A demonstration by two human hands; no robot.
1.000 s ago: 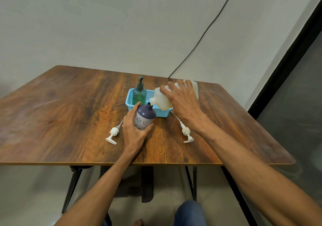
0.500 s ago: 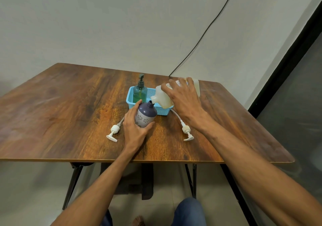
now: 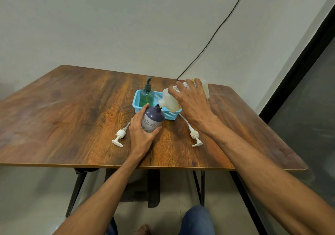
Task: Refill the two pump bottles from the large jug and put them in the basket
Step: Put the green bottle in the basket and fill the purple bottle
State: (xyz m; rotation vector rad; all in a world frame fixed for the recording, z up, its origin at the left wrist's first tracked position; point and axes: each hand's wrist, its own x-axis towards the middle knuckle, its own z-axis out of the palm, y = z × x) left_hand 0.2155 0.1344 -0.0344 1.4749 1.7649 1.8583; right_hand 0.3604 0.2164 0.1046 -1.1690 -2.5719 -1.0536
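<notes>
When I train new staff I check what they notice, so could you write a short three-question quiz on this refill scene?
1. The left hand grips the purple bottle. What does the right hand hold?
A) a funnel
B) the tilted large jug
C) a cloth
2. True or false: the green pump bottle stands in the blue basket with its pump fitted.
3. Fill in: ___ loose white pump heads lie on the table.

Key: 1 B; 2 true; 3 two.
</notes>
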